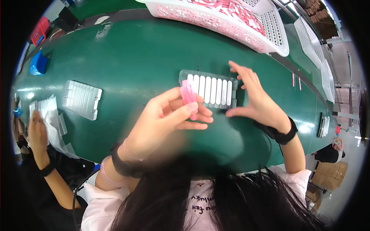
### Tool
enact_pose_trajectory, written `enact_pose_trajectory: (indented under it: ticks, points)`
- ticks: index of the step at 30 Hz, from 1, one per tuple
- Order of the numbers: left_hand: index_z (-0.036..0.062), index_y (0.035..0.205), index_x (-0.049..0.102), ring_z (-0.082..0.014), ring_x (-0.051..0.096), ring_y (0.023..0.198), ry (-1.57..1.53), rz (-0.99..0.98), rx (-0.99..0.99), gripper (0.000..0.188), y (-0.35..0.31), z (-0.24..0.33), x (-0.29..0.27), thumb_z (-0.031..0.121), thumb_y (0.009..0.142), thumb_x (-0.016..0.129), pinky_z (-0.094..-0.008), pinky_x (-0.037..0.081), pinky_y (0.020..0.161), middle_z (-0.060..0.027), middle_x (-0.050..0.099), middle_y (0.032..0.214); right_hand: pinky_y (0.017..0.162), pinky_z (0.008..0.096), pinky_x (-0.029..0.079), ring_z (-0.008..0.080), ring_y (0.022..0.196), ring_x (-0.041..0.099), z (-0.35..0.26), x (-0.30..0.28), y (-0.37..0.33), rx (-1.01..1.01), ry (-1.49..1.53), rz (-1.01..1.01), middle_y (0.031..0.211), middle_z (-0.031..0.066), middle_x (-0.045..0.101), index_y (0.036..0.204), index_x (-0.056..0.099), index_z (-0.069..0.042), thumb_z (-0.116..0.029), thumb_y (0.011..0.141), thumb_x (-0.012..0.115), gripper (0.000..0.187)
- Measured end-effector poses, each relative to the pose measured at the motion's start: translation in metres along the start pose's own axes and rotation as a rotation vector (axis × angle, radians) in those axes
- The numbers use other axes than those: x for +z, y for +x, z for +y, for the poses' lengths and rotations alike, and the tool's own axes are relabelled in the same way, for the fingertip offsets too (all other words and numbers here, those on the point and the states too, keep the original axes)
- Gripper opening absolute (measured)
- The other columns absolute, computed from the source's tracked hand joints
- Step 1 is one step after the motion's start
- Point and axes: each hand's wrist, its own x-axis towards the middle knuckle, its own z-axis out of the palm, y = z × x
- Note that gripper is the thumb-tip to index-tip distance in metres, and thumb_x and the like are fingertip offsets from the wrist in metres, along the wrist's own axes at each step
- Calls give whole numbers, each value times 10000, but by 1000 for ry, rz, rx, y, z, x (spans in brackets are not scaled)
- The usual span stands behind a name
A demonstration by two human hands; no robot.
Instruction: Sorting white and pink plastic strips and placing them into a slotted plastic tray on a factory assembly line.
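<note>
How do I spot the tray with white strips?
On the green table, look on the person's side of the large white basket. The strip-filled tray sits between the left hand and right hand. Its row of white strips sets it apart from the ridged clear tray farther left.

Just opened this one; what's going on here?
The person's left hand holds one or more pink pieces near a clear tray with white strips lined up. The right hand is spread, empty, at its right end. A basket of pink-and-white pieces stands beyond; a co-worker's hand shows at left.
</note>
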Motion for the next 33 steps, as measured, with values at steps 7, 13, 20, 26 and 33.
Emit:
enact_pose_trajectory:
  ticks: [7,13,20,26,33]
  points:
    - [-39,1014,463,-230,591,838,-71,-210,38,185,-6,-9,-5,74,871,433,-321,497,745,-151,574,900,883,345,355,285,980,415,-10,10,30,9,4,-66,1056,112,446,1296,215,-48,-46,534,727,918]
    - [-21,948,456,-197,594,822,-94,-277,102,121,-14,0,-3,39,846,484,-276,488,706,-157,598,876,862,369,362,338,979,418,-40,47,119,-236,-110,67,1052,198,449,1267,201,27,-107,565,718,882]
    - [-21,858,481,-249,590,866,-61,-98,235,53,-47,15,-11,-23,812,507,-320,517,717,-152,578,865,844,402,379,372,972,426,-113,111,234,-295,-207,8,1031,248,448,1257,192,63,-256,595,725,908]
    - [-33,854,505,-269,616,759,-83,322,277,66,-78,18,-37,-17,791,518,-319,526,652,-162,590,808,810,454,373,374,1026,387,-164,146,243,-428,-274,84,1126,258,370,1236,260,56,-333,658,670,808]
    - [-87,966,497,-268,608,745,-29,441,265,220,-107,22,-44,80,824,515,-295,518,650,-192,568,867,762,409,392,336,924,431,-168,177,179,-571,-237,-73,1039,237,421,1267,203,68,-215,567,683,895]
